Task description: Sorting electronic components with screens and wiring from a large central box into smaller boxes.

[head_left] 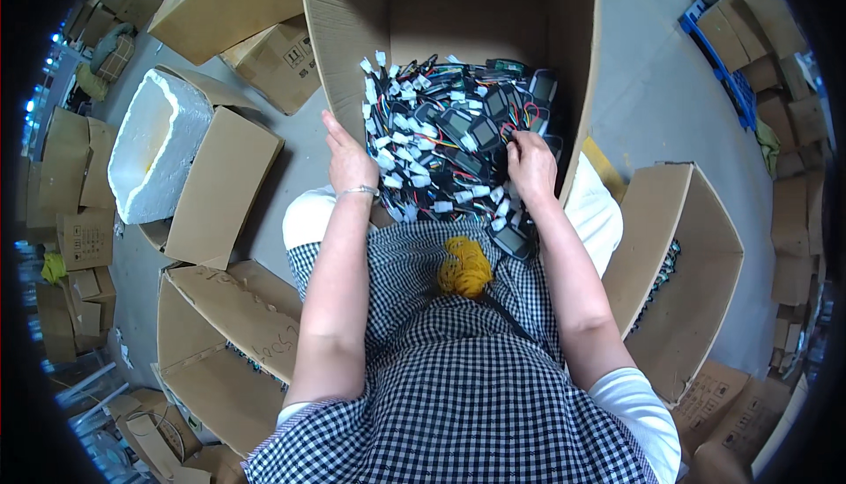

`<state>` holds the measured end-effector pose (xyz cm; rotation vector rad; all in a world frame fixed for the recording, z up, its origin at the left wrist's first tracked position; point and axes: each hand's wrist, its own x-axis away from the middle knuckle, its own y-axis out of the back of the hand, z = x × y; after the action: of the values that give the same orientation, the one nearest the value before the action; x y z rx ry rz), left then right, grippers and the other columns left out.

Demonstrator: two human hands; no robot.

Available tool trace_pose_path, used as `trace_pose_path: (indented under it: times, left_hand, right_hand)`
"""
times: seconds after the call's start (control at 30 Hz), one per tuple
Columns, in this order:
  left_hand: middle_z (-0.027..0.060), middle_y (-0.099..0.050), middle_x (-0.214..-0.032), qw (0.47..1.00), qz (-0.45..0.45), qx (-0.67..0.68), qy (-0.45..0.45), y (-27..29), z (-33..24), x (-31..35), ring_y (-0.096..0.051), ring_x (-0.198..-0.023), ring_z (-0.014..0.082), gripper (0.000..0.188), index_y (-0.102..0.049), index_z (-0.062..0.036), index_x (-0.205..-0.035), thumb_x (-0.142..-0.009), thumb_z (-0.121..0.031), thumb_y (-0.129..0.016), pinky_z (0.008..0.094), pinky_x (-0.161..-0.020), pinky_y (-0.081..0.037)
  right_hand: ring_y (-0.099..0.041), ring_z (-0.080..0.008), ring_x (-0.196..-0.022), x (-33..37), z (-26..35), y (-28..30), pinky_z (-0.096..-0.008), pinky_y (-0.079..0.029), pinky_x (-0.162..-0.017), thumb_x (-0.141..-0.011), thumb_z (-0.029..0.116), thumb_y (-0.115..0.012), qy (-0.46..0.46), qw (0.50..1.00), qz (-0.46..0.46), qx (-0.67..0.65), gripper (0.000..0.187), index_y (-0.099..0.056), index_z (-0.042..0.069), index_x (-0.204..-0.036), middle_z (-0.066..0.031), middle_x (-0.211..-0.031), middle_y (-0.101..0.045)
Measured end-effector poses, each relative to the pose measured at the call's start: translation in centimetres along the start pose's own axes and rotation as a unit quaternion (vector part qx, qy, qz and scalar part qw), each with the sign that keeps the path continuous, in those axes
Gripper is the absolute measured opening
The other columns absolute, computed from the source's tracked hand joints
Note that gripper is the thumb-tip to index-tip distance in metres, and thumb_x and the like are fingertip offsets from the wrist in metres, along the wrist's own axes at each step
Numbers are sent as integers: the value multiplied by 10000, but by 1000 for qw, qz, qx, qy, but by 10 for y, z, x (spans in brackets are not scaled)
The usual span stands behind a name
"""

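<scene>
A tall open cardboard box (346, 34) stands before me, tilted toward my lap. Inside lies a tangled heap of small black display units (458, 124) with coloured wires and white plug connectors (401, 142). My left hand (352, 165) rests along the box's left side, fingers stretched out and holding nothing. Over the right part of the heap, my right hand (533, 167) has its fingers pinched together beside red and yellow wires (531, 114). What those fingertips hold, if anything, is hidden. One display unit (511, 240) lies at the near edge of the heap, by my apron.
Open cartons flank me at the lower left (198, 369) and right (705, 281), with small parts inside. A foam-lined box (159, 149) leans at the left. A yellow bundle (464, 268) lies on my checked apron. More cartons and a blue pallet (718, 70) stand farther off.
</scene>
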<state>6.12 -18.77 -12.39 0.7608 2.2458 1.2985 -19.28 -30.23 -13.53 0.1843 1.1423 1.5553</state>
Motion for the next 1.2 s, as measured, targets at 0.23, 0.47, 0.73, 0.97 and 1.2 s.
trace_pose_path:
  times: [0.23, 0.47, 0.73, 0.97, 1.2]
  left_hand:
    - [230, -272, -1444, 986, -144, -1, -87, -4, -11, 15, -197, -1372, 384, 848, -185, -45, -1456, -757, -133, -656, 514, -1120, -131]
    - [140, -422, -1392, 977, 38, -126, -165, -46, -78, 8, -232, -1373, 349, 383, -707, -29, -1000, -810, -353, -633, 541, -1123, -115]
    - [137, -577, -1191, 997, 38, 54, -51, -116, -77, 13, -369, -1302, 334, 315, -628, -53, -906, -815, -354, -625, 578, -1107, -70]
    - [36, -612, -905, 769, 46, 637, 24, -39, -82, 23, -559, -809, 53, 117, -499, -25, -1008, -981, -138, -497, 222, -721, -469]
    - [-8, -539, -776, 807, 7, 589, -37, 25, -85, 60, -458, -654, 18, 133, -486, -29, -954, -981, -158, -499, 184, -553, -379]
  right_hand:
    - [-595, -254, -886, -15, 0, -42, -391, -429, -771, -683, 249, -762, 7, 958, 142, 249, 246, -687, 107, -869, -60, -886, -657]
    - [-555, -257, -941, -2, -6, -44, -391, -380, -864, -686, 171, -738, -50, 988, 65, 130, 335, -680, 108, -1010, -65, -917, -642]
    - [-510, -244, -1022, -4, 6, -47, -407, -297, -965, -639, 168, -764, -79, 989, 55, 114, 298, -675, 108, -916, -64, -938, -648]
    - [-545, -256, -911, -2, 15, -11, -378, -384, -874, -662, 58, -694, -59, 991, -88, -86, 212, -630, 82, -862, -56, -881, -636]
    - [-563, -280, -797, -11, 91, 78, -359, -462, -713, -691, -49, -692, 113, 958, -208, -160, 178, -600, 11, -832, -112, -849, -611]
